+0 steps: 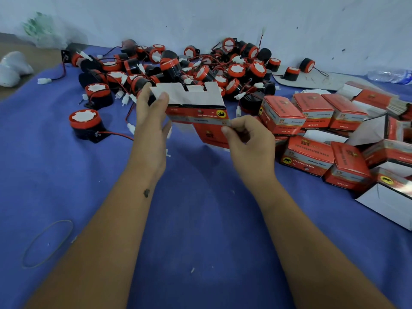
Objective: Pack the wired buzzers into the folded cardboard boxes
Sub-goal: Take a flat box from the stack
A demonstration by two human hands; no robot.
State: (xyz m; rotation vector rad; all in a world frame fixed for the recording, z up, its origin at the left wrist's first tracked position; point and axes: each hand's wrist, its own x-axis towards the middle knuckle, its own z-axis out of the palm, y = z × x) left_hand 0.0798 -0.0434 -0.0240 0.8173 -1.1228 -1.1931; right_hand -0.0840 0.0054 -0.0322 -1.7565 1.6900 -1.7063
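Head camera looked down on your two bare hands, raised together over the blue cloth (pixel 200 219). Between them you held a flat cardboard box (pixel 196 108), not yet opened out, its white inner flaps pointing up and away from you and its red printed panels hanging below. Your left hand (pixel 151 121) gripped the box's left edge, thumb laid on the white flap and fingers behind. Your right hand (pixel 247 139) pinched the lower right corner between thumb and curled fingers. So the box sat between both grips, clear of the cloth.

On its red face you could see a yellow disc with a black animal and a gold "ST" mark; the small line of print beside the disc was upside down and too blurred to read.

Beyond the box lay the pile of wired buzzers (pixel 200 68), black with red bands and white caps, and one single buzzer (pixel 85 124) sat apart near your left hand. To your right stood the folded boxes (pixel 307 155), one reading "12V reversing horn" and "Genuine Parts"; others showed "QTY:1PC". A rubber band (pixel 48 244) lay by your left forearm.
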